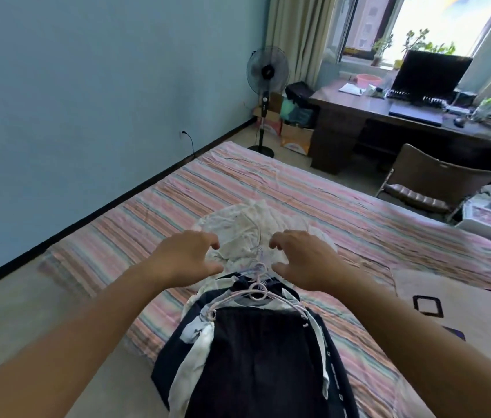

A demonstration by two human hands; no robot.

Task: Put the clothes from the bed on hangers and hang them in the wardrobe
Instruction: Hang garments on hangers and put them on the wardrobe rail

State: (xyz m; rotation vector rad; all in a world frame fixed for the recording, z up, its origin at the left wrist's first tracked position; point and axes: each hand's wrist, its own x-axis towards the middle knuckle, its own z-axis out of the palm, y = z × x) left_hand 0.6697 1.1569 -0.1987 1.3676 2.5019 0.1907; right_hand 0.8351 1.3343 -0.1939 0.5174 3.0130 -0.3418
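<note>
My two hands are out over the bed (343, 206). My left hand (184, 257) and my right hand (307, 260) both have bent, spread fingers, and they hold nothing. Between them and a bit farther away sits one white heap of clothes (247, 227) on the striped sheet. Nearer to me lies one pile of dark clothes (256, 357) with some white cloth (193, 357) mixed in on its left side. On top of the dark pile are pale pink hangers (257, 289); I see at least two hooks, but I cannot count them all. Far away by the blue wall stands one fan (266, 70). To the right of it is one desk (373, 107) with one black screen (431, 73), and one chair (431, 182) stands near the bed. I cannot read any words anywhere.
</note>
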